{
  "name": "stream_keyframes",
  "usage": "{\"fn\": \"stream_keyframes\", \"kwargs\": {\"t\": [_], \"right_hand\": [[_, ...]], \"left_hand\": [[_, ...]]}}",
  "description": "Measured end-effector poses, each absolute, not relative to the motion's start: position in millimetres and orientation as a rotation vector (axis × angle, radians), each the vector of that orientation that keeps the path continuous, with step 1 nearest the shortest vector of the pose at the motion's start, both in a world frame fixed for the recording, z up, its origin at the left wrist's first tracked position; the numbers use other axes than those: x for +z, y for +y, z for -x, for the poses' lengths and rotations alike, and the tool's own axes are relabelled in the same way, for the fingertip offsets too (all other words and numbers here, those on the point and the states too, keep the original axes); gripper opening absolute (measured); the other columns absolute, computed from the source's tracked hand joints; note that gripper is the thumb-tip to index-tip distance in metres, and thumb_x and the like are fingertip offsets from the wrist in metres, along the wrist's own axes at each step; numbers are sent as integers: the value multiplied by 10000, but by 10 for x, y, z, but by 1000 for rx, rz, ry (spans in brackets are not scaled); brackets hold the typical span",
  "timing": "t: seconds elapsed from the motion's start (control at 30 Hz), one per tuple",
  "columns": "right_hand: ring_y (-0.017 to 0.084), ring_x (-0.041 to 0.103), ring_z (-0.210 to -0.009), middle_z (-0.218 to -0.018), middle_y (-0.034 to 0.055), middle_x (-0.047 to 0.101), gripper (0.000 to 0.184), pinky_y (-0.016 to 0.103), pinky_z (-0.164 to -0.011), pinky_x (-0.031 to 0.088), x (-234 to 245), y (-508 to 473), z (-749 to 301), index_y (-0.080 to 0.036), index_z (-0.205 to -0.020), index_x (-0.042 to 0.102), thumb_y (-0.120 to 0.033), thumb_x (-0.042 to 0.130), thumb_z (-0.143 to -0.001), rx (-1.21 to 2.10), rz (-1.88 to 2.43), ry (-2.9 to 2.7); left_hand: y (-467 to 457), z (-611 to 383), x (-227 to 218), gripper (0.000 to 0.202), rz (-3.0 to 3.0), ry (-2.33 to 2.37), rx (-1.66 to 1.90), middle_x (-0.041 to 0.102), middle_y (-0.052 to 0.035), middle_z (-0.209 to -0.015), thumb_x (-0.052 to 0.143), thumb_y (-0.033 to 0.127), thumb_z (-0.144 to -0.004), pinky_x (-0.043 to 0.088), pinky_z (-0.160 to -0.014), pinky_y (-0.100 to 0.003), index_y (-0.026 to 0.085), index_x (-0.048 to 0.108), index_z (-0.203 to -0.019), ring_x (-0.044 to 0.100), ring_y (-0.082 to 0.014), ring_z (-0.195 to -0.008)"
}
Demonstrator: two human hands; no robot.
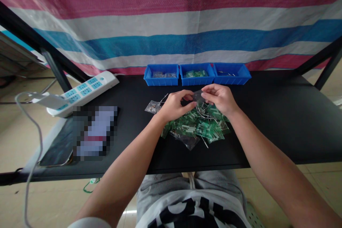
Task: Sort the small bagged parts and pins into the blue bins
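Between my two hands a small clear plastic bag (198, 96) is stretched above the pile. My left hand (176, 105) pinches its left edge with the fingertips, and my right hand (219, 99) grips its right edge between thumb and finger. What the bag holds is too small to make out. Right below lies a heap of green plastic packets (211, 130) mixed with thin metal pins. A clear packet (189, 141) pokes out at the heap's near side. Another clear packet (153, 107) with small parts in it lies left of my left hand.
At the back stand three blue bins: the left bin (161, 82) with clear packets, the middle bin (197, 81) with green packets, the right bin (233, 80) with a few pins. A white power strip (88, 91) and a blurred-out object (97, 131) lie at the left of the black table (269, 121).
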State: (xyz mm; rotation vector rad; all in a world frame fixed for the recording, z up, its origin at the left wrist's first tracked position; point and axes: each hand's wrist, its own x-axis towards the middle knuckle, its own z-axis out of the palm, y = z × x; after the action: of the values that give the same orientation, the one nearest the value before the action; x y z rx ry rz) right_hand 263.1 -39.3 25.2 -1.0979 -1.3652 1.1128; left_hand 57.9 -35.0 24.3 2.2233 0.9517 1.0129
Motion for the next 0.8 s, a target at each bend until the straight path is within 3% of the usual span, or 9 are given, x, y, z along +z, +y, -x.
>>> {"fn": "stream_keyframes", "kwargs": {"t": [0.1,0.23,0.3,0.43,0.57,0.67,0.73,0.8], "right_hand": [[119,568,-521,-664,13,668,346,228,-433,393,258,-429,-2580,-164,-830,688,-402,831,-624,1162,1040,-1383],[212,670,-875,-969,69,723,446,243,-556,499,271,-443,-2560,-191,-1005,704,-378,835,-621,1246,983,-1385],[229,676,-930,-1082,90,706,487,237,-549,503,273,-431,-2566,-195,-1052,690,-420,819,-640,1270,997,-1340],[178,682,-624,-934,123,725,538,195,-373,365,269,-418,-2563,-154,-1044,665,-564,739,-704,1370,1143,-1253],[134,608,-469,-736,75,706,552,182,-325,260,264,-431,-2537,-134,-950,676,-537,824,-602,1431,1122,-1287],[100,554,-436,-660,30,673,480,179,-337,251,251,-428,-2537,-148,-860,660,-472,859,-567,1361,1076,-1283],[100,557,-452,-653,20,662,432,186,-351,271,242,-423,-2544,-156,-819,640,-464,843,-595,1288,1065,-1300],[108,565,-479,-653,15,656,393,200,-374,306,237,-426,-2544,-163,-809,635,-464,817,-634,1207,1073,-1353]], "left_hand": [[-343,-598,217,165,-2226,948,1181,715,-29,-857,635,245,-841,528,-704,-240,163,673,-978,663,-124,-763],[-276,-570,194,98,-2253,959,1497,697,-53,-954,600,172,-864,541,-827,-295,172,694,-834,659,-139,-895],[-244,-545,180,95,-2270,975,1609,675,-62,-1049,623,165,-850,543,-865,-322,183,704,-805,647,-153,-972],[-240,-544,130,109,-2332,1005,1616,622,-64,-1179,635,173,-849,554,-832,-319,215,730,-815,623,-162,-1026],[-296,-602,103,142,-2415,958,1545,627,-70,-1153,616,168,-851,547,-794,-300,225,745,-836,622,-163,-992],[-320,-619,119,335,-2310,979,1501,629,-85,-1177,523,124,-848,545,-813,-305,241,695,-1111,630,-154,-950],[-316,-605,131,599,-2163,1018,1429,632,-95,-1207,476,100,-809,548,-803,-300,257,488,-1387,639,-146,-910],[-303,-585,131,753,-2042,968,1322,652,-93,-1191,478,117,-775,548,-772,-284,262,298,-1491,650,-141,-878]]}}
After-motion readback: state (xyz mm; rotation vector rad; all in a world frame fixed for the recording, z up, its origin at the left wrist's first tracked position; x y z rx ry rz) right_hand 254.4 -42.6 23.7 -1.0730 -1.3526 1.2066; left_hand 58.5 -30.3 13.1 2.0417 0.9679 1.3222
